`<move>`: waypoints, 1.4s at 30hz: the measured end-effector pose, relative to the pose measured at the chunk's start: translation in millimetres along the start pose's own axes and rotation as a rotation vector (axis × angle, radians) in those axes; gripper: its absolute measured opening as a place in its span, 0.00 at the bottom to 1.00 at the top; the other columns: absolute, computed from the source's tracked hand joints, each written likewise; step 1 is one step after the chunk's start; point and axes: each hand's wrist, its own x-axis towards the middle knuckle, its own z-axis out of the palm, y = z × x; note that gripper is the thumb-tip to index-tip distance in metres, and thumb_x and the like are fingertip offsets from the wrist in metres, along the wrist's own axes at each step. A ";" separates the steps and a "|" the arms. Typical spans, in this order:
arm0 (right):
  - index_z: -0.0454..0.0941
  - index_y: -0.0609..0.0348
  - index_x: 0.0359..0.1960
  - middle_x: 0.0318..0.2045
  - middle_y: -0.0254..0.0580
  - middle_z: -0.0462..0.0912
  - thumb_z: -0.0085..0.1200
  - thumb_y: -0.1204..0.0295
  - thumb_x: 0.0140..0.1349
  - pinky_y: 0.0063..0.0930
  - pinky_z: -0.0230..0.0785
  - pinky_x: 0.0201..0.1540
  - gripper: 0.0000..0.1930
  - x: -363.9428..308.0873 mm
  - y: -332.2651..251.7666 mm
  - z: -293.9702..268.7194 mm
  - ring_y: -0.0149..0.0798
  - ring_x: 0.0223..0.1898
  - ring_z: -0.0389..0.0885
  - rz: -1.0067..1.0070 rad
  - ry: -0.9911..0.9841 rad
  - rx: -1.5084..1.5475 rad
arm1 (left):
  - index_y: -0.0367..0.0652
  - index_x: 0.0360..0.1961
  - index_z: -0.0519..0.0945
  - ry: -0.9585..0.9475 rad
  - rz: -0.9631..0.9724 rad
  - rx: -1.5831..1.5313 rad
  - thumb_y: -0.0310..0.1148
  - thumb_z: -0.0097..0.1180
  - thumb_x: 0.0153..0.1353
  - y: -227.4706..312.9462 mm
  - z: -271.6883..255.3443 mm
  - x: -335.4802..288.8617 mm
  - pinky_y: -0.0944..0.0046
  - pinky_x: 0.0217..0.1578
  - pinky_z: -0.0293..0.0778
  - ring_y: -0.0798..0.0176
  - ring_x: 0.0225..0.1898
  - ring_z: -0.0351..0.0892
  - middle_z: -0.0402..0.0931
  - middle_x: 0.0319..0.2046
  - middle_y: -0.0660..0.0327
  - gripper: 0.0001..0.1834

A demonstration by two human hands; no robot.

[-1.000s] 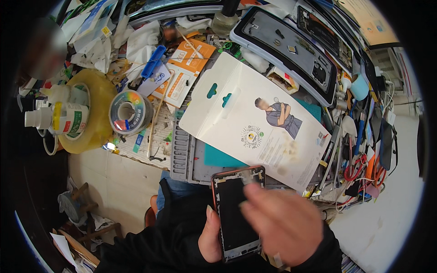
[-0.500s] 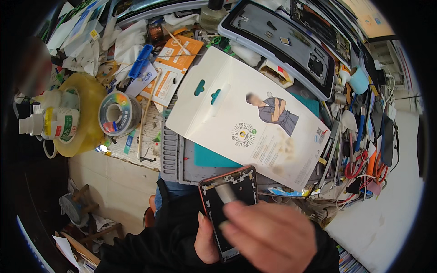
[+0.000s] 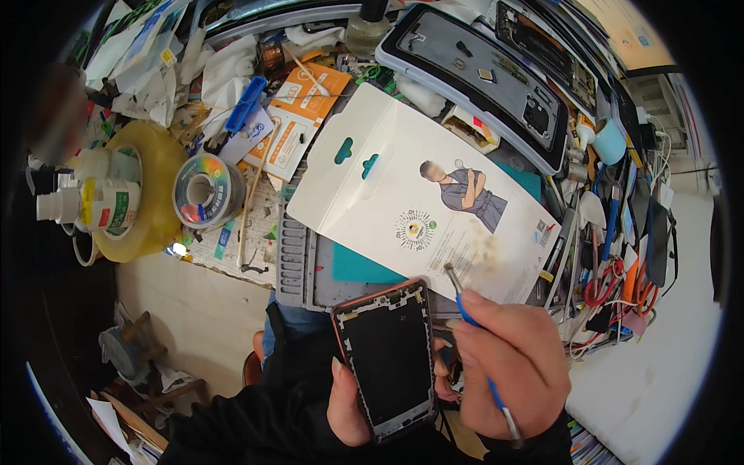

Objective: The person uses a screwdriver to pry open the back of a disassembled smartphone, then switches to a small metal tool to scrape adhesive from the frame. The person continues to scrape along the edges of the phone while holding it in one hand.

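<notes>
My left hand (image 3: 347, 407) grips a phone frame (image 3: 390, 364) from below, thumb along its left edge and fingertips showing at the right edge. The frame has a reddish rim, a black inner panel and bare metal along its border; it is tilted toward me. In my right hand (image 3: 515, 360) is a slim blue-handled tool (image 3: 470, 312) with metal ends, pinched like a pen. Its small tip points up and away, over the lower edge of a white cardboard package (image 3: 411, 170), apart from the phone frame. I cannot make out the tip's exact kind.
A grey tray (image 3: 293, 263) and teal mat (image 3: 360, 265) lie under the package. At left are a tape roll (image 3: 159, 209), a solder spool (image 3: 208, 190) and a white bottle (image 3: 93, 205). Phone parts rest on a panel (image 3: 480, 77) at the back; tools (image 3: 604, 263) crowd the right.
My right hand has moved right, off the phone frame, bringing the blue-handled tool clear of it. The black panel is now uncovered. The frame has shifted slightly left.
</notes>
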 end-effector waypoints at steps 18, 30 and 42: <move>0.86 0.68 0.43 0.50 0.58 0.86 0.63 0.80 0.52 0.36 0.83 0.43 0.15 -7.1 17.7 4.6 0.50 0.42 0.89 -0.186 -0.003 0.092 | 0.37 0.74 0.64 -0.109 -0.027 0.017 0.65 0.42 0.74 8.6 -21.4 -1.1 0.50 0.64 0.71 0.54 0.63 0.75 0.72 0.66 0.49 0.44; 0.85 0.70 0.42 0.48 0.56 0.86 0.64 0.85 0.46 0.36 0.83 0.41 0.17 -2.9 10.8 -1.0 0.52 0.39 0.88 -0.085 -0.002 0.037 | 0.22 0.69 0.64 0.195 -0.143 0.452 0.73 0.38 0.71 6.4 -8.0 -6.9 0.54 0.56 0.76 0.53 0.52 0.81 0.79 0.53 0.47 0.55; 0.86 0.68 0.38 0.43 0.53 0.88 0.65 0.86 0.49 0.33 0.81 0.37 0.13 -2.7 9.2 1.2 0.48 0.34 0.88 -0.093 0.046 0.047 | 0.24 0.67 0.69 0.260 -0.211 0.614 0.67 0.40 0.74 11.4 -10.8 -17.5 0.54 0.60 0.74 0.55 0.56 0.80 0.78 0.56 0.45 0.48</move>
